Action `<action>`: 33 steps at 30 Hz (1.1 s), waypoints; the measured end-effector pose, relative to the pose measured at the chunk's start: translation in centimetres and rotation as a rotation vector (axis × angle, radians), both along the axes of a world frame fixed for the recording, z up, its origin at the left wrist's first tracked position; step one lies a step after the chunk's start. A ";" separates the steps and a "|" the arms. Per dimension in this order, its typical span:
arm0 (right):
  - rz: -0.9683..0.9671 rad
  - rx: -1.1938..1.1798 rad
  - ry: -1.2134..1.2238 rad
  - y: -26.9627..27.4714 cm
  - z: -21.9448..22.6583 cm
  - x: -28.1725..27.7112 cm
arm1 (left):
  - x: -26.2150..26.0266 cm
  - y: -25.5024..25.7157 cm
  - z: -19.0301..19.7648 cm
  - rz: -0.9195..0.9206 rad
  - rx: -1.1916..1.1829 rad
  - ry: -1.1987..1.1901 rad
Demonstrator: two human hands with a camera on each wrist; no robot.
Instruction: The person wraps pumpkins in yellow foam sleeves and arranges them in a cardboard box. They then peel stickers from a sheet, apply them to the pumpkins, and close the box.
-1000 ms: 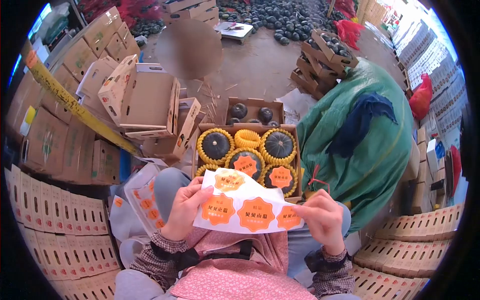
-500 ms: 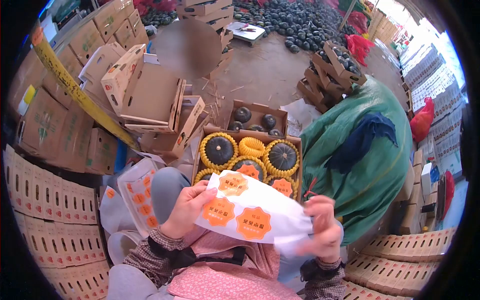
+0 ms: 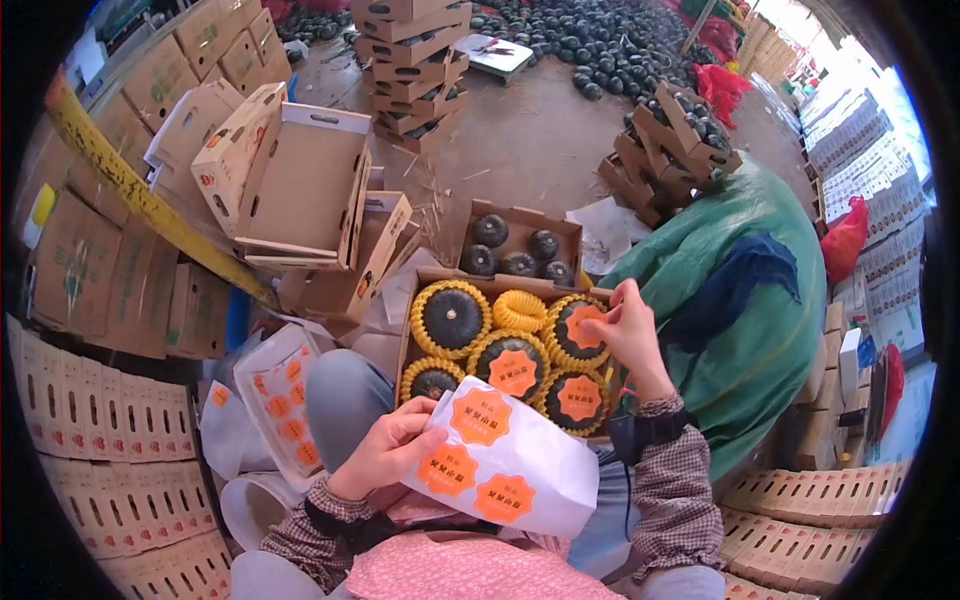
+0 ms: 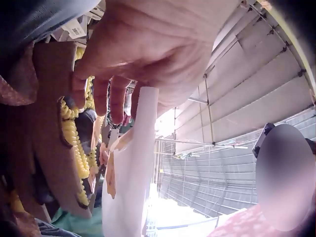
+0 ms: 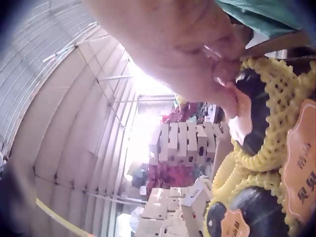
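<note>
A white sheet with three orange labels is pinched by its left edge in the left hand; in the left wrist view the sheet hangs from the left hand. The right hand holds an orange label against the upper right dark squash in a carton. In the right wrist view the thumb and fingers of the right hand are on that label. Two nearby squashes in yellow foam nets carry labels; two at the left show none.
A smaller carton of squashes stands beyond. Empty cartons and a yellow pole are at the left, a green sack at the right. More label sheets lie by the left knee. Stacked cartons and a squash heap stand farther back.
The right hand has moved from the sheet's right end up to the upper right squash, with a label off the sheet. The left hand still holds the sheet, slightly lower.
</note>
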State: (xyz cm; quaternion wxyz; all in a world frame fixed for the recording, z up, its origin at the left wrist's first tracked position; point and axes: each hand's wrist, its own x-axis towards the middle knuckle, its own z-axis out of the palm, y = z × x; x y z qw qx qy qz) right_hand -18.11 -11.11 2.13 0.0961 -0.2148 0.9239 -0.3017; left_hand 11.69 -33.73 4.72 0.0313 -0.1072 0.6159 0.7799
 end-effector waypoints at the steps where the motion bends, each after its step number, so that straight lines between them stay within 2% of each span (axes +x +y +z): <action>1: -0.012 0.205 0.159 -0.5 1.2 0.3 | 0.1 0.0 0.2 0.003 -0.002 -0.004; 2: -0.023 0.408 0.320 -0.9 1.8 0.4 | 0.2 0.1 0.2 0.015 -0.005 0.002; 4: 0.016 0.465 0.147 -0.7 2.4 -0.4 | 0.1 -0.1 0.1 0.043 -0.014 0.028; 6: 0.013 0.632 0.295 -1.4 5.0 0.9 | 0.1 -0.2 -0.2 0.072 -0.012 0.061; 7: 0.042 0.628 0.400 -2.0 7.2 2.8 | 0.1 -0.1 -0.2 0.104 0.019 0.059; 8: 0.130 0.399 0.468 -2.1 8.6 4.9 | 0.0 0.1 -0.1 0.138 0.048 0.060; 9: 0.200 0.176 0.336 -2.9 10.6 8.1 | 0.1 0.3 0.1 0.161 0.099 0.023; 10: 0.484 -0.052 0.445 -2.8 11.1 10.6 | 0.2 0.5 0.2 0.177 0.090 0.037; 11: 0.533 -0.146 0.371 -3.4 11.6 14.0 | 0.2 0.7 0.3 0.183 0.078 0.055; 13: 0.594 -0.122 0.424 -4.5 11.5 18.0 | 0.0 1.2 1.1 0.168 0.088 0.127; 16: 0.489 -0.185 0.435 -5.5 10.5 19.9 | 0.4 1.6 0.8 0.125 0.078 0.161; 17: 0.432 -0.171 0.475 -5.5 10.2 20.3 | 0.6 1.8 0.9 0.136 0.162 0.156; 19: 0.454 -0.211 0.496 -5.0 8.9 20.6 | 0.8 2.3 1.3 0.170 0.326 0.148; 22: 0.478 -0.292 0.499 -4.6 8.5 20.6 | 0.4 3.0 2.4 0.277 0.451 0.160; 25: 0.507 -0.325 0.523 -4.4 8.8 20.8 | 0.2 2.9 2.8 0.315 0.646 0.034; 28: 0.524 -0.348 0.491 -4.4 8.8 20.1 | 0.0 3.1 3.3 0.296 0.693 0.007; 31: 0.552 -0.350 0.434 -4.8 8.8 19.2 | -0.5 2.5 3.3 0.190 0.827 -0.041; 33: 0.564 -0.333 0.377 -5.1 8.9 19.0 | -0.6 2.0 2.6 0.120 0.660 -0.023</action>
